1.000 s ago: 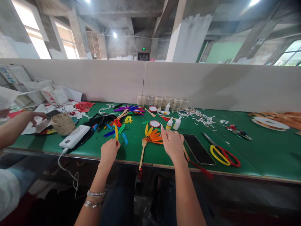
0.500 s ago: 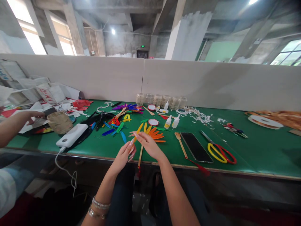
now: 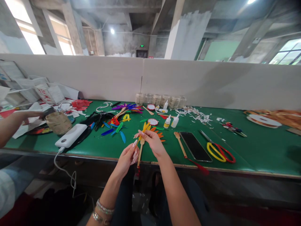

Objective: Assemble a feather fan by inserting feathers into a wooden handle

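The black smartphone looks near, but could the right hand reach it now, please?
Probably yes: only the low wooden stick lies between the right hand and the uncovered black smartphone, though that hand is occupied at the yellow feathers.

No wording comes through clearly enough to read. Red characters run down a white box (image 3: 45, 95) at the left of the tabletop (image 3: 131, 147), and what seems to be blue lettering marks a pale packet (image 3: 3, 75) at the far left edge. A green sign (image 3: 141, 45) glows above the dark doorway (image 3: 142, 54), its symbols too small, and the yellow label (image 3: 166, 124) on a small white bottle (image 3: 167, 119) is illegible
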`<action>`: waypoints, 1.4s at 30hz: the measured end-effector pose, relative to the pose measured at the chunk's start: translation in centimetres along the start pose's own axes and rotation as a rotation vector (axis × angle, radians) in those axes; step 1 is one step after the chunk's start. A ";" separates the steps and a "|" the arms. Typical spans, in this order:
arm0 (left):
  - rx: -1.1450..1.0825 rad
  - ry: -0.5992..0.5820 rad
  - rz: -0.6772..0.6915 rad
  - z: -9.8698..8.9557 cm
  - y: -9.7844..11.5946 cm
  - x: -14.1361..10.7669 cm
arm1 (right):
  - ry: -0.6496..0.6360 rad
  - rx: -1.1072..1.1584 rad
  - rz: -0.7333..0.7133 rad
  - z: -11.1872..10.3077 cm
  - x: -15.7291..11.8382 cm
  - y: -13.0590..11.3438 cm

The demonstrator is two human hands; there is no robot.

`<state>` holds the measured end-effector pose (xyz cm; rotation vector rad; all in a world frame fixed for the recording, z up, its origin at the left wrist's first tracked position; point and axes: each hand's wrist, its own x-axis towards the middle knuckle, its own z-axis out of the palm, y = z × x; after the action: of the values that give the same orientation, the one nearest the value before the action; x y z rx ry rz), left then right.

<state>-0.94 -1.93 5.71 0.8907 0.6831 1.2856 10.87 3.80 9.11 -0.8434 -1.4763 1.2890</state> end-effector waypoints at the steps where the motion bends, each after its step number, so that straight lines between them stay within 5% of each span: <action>1: -0.014 0.011 0.004 0.0 -0.1 0.1 | 0.010 -0.010 0.001 0.0 0.0 0.0; 15: -0.116 0.210 0.129 1.2 -0.4 0.0 | 0.076 -0.058 -0.005 0.4 0.1 -0.1; 26: -0.031 0.077 0.109 2.2 -1.7 -1.8 | 0.353 0.254 -0.058 -1.0 1.0 1.0; 42: 0.234 0.050 0.062 1.2 -1.2 -1.6 | 0.260 0.270 -0.081 -1.6 0.5 0.0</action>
<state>0.39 -3.76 5.24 1.0800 0.8635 1.3039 12.28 4.78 9.22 -0.7330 -1.0932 1.2334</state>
